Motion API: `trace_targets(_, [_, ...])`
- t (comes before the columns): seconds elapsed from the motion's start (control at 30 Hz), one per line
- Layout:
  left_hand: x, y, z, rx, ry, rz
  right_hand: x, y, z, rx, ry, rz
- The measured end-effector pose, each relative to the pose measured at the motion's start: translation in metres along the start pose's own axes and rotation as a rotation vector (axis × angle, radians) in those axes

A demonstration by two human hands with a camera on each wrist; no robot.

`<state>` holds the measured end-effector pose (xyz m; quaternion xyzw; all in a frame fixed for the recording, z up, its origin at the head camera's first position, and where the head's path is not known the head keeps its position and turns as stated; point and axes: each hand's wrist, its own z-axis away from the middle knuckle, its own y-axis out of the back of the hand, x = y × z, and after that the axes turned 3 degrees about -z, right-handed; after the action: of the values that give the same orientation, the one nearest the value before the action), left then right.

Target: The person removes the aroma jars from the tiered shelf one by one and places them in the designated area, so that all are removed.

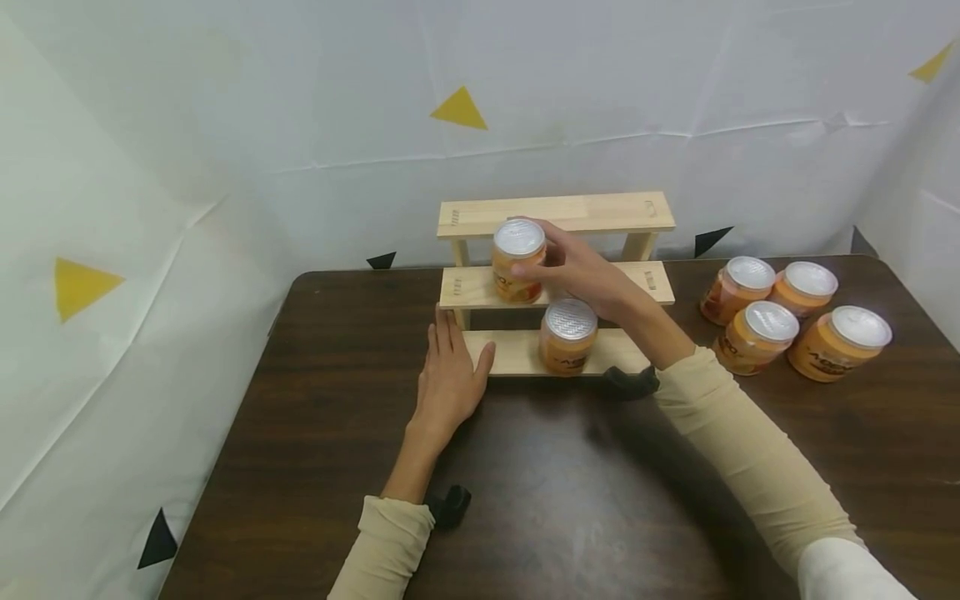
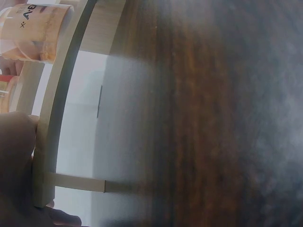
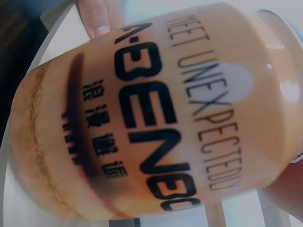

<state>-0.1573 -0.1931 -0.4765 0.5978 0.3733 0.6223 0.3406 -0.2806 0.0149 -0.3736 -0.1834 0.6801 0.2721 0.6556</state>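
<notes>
Orange can (image 1: 507, 282), probably smooth and stiff, suits a mid-body hold; the right hand (image 1: 588, 271) curls fingers round it from three o'clock, the left hand's (image 1: 448, 383) straight fingers touching the rack (image 1: 555, 215) at eight.

The head camera looks forward and down from above over the rack (image 1: 555, 213); the left-wrist camera, close and turned sideways, shares that rack — the right-wrist camera sits very near one can (image 3: 142, 123).

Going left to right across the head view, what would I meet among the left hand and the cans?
Left hand, can held in the right hand, can on the bottom shelf, group of four cans.
</notes>
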Motion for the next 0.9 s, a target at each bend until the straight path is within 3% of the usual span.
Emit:
trace_targets(0.2, [0.001, 0.001, -0.001, 0.014, -0.004, -0.004, -0.002, 0.0, 0.001, 0.01, 0.028, 0.008])
trace_targets(0.47, [0.002, 0.001, 0.001, 0.016, -0.003, 0.0, -0.007, 0.003, 0.011, 0.067, 0.06, 0.164])
trace_targets(0.9, [0.0, 0.0, 0.0, 0.004, -0.005, -0.01, -0.027, 0.014, 0.035, 0.161, 0.045, 0.074])
